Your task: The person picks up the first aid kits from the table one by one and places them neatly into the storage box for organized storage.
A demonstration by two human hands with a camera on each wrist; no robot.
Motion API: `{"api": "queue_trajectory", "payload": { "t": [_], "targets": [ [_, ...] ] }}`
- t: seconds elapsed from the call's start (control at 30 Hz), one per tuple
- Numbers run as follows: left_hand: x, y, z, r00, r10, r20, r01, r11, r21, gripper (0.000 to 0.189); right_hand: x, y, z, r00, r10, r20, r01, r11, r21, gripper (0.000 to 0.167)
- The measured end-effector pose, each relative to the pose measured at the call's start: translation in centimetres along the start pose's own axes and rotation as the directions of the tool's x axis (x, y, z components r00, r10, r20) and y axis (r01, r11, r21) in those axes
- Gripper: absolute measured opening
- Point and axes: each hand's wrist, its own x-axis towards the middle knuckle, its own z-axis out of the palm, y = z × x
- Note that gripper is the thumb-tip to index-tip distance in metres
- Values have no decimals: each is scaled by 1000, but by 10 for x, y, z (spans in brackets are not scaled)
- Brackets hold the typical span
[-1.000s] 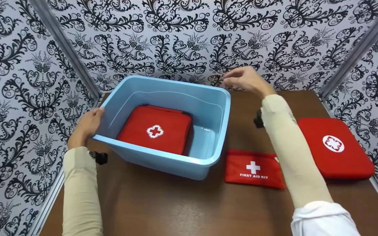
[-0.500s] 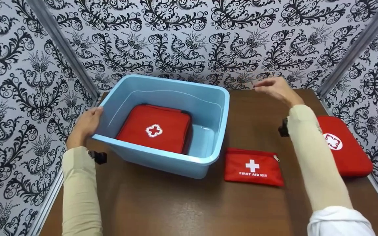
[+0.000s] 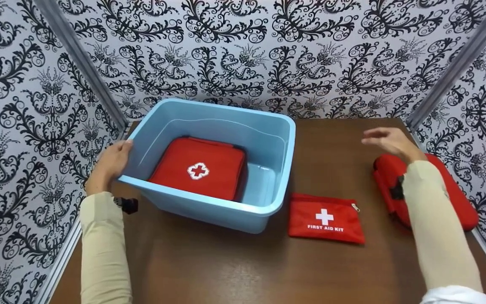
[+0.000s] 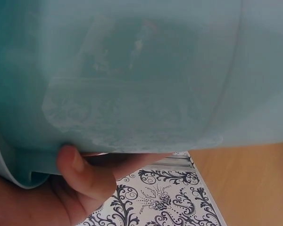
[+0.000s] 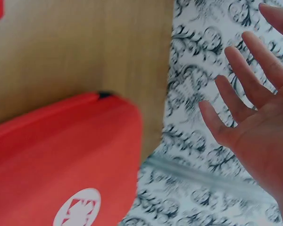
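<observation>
the left hand [image 3: 110, 164] grips the left side of the blue bin [image 3: 209, 213], inside which a red bag [image 3: 213, 156] sits toward the left. just right of the bin, a first aid pouch [image 3: 326, 218] lies on the counter [image 3: 226, 270], long axis side to side. the right hand [image 3: 388, 140], fingers spread and holding nothing, is nearer the red case [image 5: 61, 160], which lies below its wrist; the sleeve [image 3: 441, 228] leaves its long axis unclear.
</observation>
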Motion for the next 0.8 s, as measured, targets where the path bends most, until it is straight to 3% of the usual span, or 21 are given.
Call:
{"api": "queue_trajectory", "payload": {
  "t": [0.3, 0.53, 0.8],
  "targets": [
    [-1, -5, 0, 999, 40, -5, -40, 999, 24, 70, -15, 49, -1, 999, 44, 4, -44, 997, 59, 83],
    [-3, -3, 1, 999, 42, -18, -41, 999, 18, 69, -38, 92, -6, 991, 125, 45, -121, 989, -88, 94],
    [-2, 0, 1, 1000, 13, -6, -13, 1000, -2, 71, -66, 138, -10, 986, 164, 18, -163, 986, -34, 97]
  ]
}}
